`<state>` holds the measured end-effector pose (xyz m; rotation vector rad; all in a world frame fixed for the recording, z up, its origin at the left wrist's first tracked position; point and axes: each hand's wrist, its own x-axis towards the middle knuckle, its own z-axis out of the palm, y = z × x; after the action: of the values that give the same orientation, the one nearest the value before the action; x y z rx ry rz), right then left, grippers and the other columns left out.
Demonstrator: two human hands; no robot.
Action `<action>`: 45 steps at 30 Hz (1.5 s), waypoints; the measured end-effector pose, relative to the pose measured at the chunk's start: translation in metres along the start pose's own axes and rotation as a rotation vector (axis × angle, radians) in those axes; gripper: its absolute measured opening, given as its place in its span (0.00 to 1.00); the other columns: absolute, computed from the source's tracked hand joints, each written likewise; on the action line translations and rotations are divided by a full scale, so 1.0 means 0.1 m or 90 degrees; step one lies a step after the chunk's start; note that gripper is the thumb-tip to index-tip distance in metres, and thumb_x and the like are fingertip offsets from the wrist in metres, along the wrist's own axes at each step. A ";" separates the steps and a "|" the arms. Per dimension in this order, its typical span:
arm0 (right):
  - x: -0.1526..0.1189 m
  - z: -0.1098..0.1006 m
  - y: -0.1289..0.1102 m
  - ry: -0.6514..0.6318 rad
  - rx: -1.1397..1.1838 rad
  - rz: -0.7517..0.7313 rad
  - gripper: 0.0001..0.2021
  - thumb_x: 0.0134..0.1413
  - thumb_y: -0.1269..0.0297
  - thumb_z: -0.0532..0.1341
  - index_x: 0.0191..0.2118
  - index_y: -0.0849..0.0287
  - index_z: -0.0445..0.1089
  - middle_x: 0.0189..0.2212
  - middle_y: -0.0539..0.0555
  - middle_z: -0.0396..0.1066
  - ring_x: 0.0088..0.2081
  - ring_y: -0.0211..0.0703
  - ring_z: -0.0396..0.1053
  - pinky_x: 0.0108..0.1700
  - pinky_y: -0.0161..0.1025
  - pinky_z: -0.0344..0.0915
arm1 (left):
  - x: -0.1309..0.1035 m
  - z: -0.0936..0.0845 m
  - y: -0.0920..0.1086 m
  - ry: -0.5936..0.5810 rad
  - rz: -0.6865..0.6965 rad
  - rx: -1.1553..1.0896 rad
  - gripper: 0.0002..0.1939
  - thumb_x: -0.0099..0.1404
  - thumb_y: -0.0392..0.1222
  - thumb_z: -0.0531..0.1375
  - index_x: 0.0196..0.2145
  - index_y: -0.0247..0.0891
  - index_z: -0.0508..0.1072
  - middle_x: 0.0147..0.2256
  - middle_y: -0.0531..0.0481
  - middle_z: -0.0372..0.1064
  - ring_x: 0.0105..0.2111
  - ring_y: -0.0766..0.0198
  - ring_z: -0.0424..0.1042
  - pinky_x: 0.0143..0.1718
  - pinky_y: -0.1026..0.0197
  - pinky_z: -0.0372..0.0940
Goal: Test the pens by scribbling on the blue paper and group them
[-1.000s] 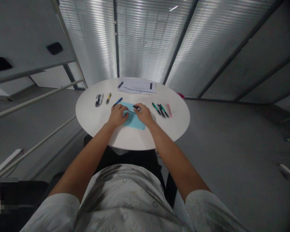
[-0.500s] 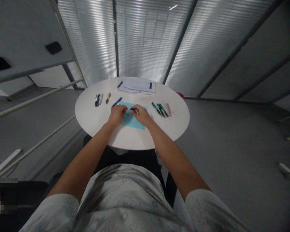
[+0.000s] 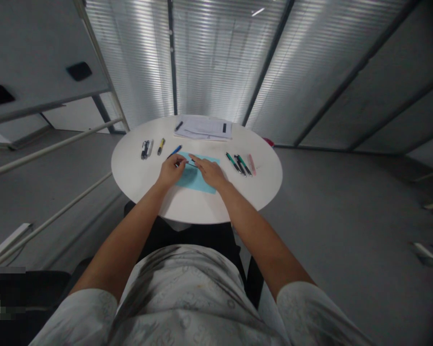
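A thin dark stick [image 3: 192, 164], similar to a pen refill, spans the gap between my two hands. My left hand [image 3: 171, 170] is closed in a pinch on its left end, and a bit of something dark shows among those fingers. At the other end is my right hand [image 3: 211, 172], its fingers long and close together, with the stick running in at the thumb and a small dark piece by the fingertips. Both hands are over a light blue sheet [image 3: 198, 183]. Just beyond my left hand lies a blue pen [image 3: 175, 151].
The round white table [image 3: 191, 207] also bears several green and black pens [image 3: 239, 164] and a pink strip [image 3: 252, 164] on the right. At left lie dark pens [image 3: 145, 150] and a yellow marker [image 3: 160, 146]. Stacked papers [image 3: 204, 129] rest at the far edge.
The dark pen-like piece in my right hand has mostly gone from sight. My right fingers have straightened, my left hand has shifted slightly left, and the thin stick now shows between them.
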<state>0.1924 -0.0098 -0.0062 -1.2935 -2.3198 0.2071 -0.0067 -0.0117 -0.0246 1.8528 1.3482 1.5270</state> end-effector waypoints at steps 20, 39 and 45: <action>0.01 0.04 0.01 0.003 0.086 -0.063 0.21 0.74 0.63 0.49 0.67 0.52 0.67 0.60 0.57 0.73 0.60 0.47 0.70 0.63 0.47 0.65 | 0.02 -0.03 0.02 0.000 -0.060 -0.127 0.07 0.61 0.44 0.64 0.33 0.39 0.75 0.34 0.45 0.79 0.37 0.53 0.79 0.42 0.54 0.71; -0.01 -0.01 -0.06 0.009 0.096 -0.090 0.19 0.73 0.63 0.53 0.63 0.55 0.70 0.57 0.58 0.75 0.58 0.47 0.71 0.62 0.46 0.65 | 0.04 -0.03 0.00 -0.031 -0.068 -0.079 0.08 0.61 0.46 0.64 0.30 0.39 0.78 0.29 0.48 0.76 0.31 0.59 0.75 0.37 0.57 0.68; 0.01 0.01 -0.05 0.011 0.124 -0.084 0.19 0.73 0.64 0.53 0.63 0.55 0.69 0.59 0.57 0.74 0.58 0.46 0.71 0.63 0.45 0.64 | 0.04 0.00 -0.02 -0.023 -0.063 -0.103 0.09 0.58 0.47 0.67 0.32 0.39 0.77 0.27 0.50 0.74 0.28 0.60 0.73 0.34 0.57 0.67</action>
<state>0.1874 -0.0120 -0.0049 -1.0402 -2.2960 0.3660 -0.0081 -0.0077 -0.0238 1.6821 1.2422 1.4975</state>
